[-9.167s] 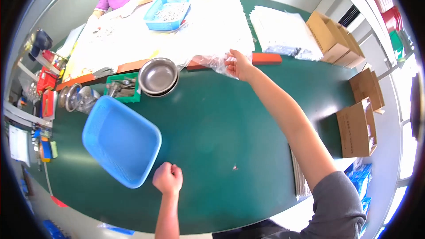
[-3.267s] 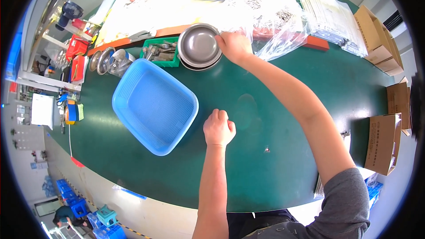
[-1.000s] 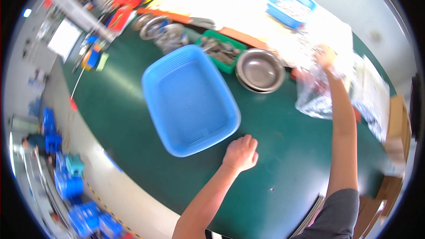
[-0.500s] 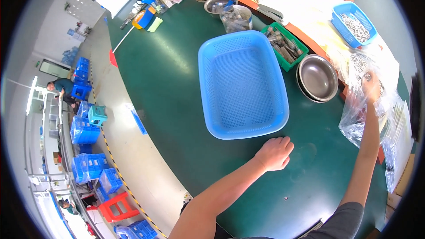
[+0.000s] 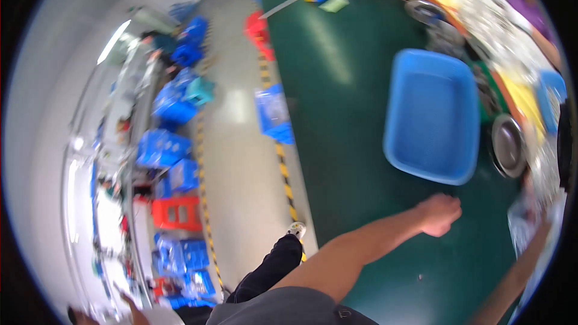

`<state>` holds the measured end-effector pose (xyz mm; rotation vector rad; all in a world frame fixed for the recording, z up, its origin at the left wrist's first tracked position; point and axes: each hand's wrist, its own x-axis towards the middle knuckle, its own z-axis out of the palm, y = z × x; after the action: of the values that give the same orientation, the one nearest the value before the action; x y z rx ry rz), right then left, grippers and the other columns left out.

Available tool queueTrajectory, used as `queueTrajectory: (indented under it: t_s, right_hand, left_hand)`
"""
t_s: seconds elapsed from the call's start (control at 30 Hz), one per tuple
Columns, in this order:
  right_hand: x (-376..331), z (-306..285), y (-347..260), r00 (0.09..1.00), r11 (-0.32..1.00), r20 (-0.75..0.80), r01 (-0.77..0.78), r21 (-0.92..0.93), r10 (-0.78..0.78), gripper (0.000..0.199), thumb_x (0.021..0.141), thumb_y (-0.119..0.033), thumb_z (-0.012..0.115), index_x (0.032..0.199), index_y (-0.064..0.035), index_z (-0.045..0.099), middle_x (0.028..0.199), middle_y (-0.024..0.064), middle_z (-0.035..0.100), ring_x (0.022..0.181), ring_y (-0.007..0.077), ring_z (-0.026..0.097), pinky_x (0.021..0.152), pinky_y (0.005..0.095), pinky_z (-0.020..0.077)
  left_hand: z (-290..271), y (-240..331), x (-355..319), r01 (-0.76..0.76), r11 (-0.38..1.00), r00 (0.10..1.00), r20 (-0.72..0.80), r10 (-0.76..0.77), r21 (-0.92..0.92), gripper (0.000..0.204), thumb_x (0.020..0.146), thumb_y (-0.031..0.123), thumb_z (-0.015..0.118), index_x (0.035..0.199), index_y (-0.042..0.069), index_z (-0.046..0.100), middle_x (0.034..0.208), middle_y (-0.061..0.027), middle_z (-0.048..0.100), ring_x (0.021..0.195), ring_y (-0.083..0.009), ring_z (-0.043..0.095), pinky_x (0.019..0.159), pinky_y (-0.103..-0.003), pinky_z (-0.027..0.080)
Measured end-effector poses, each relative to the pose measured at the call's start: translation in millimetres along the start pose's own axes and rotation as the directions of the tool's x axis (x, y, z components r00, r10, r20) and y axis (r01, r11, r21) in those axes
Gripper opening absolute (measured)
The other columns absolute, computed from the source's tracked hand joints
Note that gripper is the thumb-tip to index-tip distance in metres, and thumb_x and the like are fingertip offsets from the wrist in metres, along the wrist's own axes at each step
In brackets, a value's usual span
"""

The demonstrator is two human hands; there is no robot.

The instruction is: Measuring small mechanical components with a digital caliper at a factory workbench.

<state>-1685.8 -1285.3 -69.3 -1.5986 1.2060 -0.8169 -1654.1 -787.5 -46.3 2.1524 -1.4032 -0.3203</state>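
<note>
A: Two hands, and only one shows clearly. The left hand (image 5: pixel 439 214) lies on the green table (image 5: pixel 361 114) with the fingers curled under into a loose fist, grasping nothing that I can make out.

B: And the other?

A: The right hand (image 5: pixel 533 195) is at the far right rim, blurred. It seems to be up against a clear plastic bag (image 5: pixel 530 222), but I cannot tell whether it grips the bag or only touches it.

B: What is nearest the left hand?

A: The blue plastic tub (image 5: pixel 430 123), just beyond the knuckles, apart from them. It sits flat on the table, open side up, with nothing showing inside.

B: Beyond the tub?

A: A round metal bowl (image 5: pixel 509 147) just to its right, near the bag. Further along that edge stands a smaller blue tray (image 5: pixel 553 99), with blurred clutter up the far side of the table.

B: And off the table?

A: To the left runs a pale floor (image 5: pixel 241 162) with a yellow-and-black striped line, then stacks of blue crates (image 5: pixel 171 105) and a red crate (image 5: pixel 174 213). The person's dark trouser leg (image 5: pixel 271 268) and shoe show at the bottom.
</note>
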Motion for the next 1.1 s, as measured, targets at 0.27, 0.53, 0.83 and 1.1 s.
queueTrajectory:
  t_s: [0.27, 0.53, 0.83, 1.1]
  right_hand:
    - [-102, -55, -27, 0.949, 0.750, -0.088, -0.182, 0.636, 0.304, 0.010, 0.081, -0.019, 0.047, 0.074, -0.0120, 0.046, 0.061, 0.0027, 0.041, 0.051, 0.0143, 0.041, 0.046, 0.0324, 0.0413]
    - [-154, -28, -50, 0.855, 0.468, 0.114, -0.383, 0.796, 0.506, 0.014, 0.073, -0.015, 0.051, 0.063, -0.0104, 0.044, 0.055, 0.0036, 0.044, 0.041, 0.0155, 0.040, 0.031, 0.0254, 0.0282]
    - [-238, -43, -102, 0.833, 0.445, 0.414, -0.548, 0.708, 0.368, 0.007, 0.066, -0.006, 0.048, 0.064, -0.0090, 0.043, 0.060, 0.0036, 0.047, 0.042, 0.0115, 0.041, 0.030, 0.0213, 0.0284]
    - [-356, -45, -117, 0.661, 0.804, 0.694, -0.559, 0.202, 0.285, 0.012, 0.061, -0.004, 0.054, 0.073, -0.0032, 0.053, 0.062, 0.0064, 0.052, 0.045, 0.0122, 0.048, 0.029, 0.0232, 0.0312]
  left_hand:
    - [-5, 7, -3, 0.014, 0.998, 0.986, -0.167, -0.023, -0.056, 0.011, 0.065, 0.015, 0.055, 0.069, 0.005, 0.053, 0.071, -0.0116, 0.052, 0.063, -0.0287, 0.054, 0.055, -0.038, 0.044]
    - [-77, -23, -18, 0.118, -0.519, 0.413, 0.517, -0.750, -0.847, 0.037, 0.075, 0.043, 0.046, 0.068, 0.006, 0.049, 0.056, -0.0011, 0.046, 0.044, -0.0111, 0.043, 0.038, -0.022, 0.037]
    - [-24, 77, -167, 0.561, -0.501, 0.306, 0.727, -0.615, -0.659, 0.021, 0.077, 0.026, 0.045, 0.089, 0.009, 0.047, 0.071, -0.0049, 0.052, 0.050, -0.0166, 0.050, 0.041, -0.031, 0.043]
    - [-9, 75, -108, 0.855, -0.102, 0.414, 0.789, -0.454, -0.508, 0.038, 0.074, 0.033, 0.055, 0.096, 0.003, 0.049, 0.071, -0.0100, 0.057, 0.052, -0.0193, 0.057, 0.036, -0.030, 0.047]
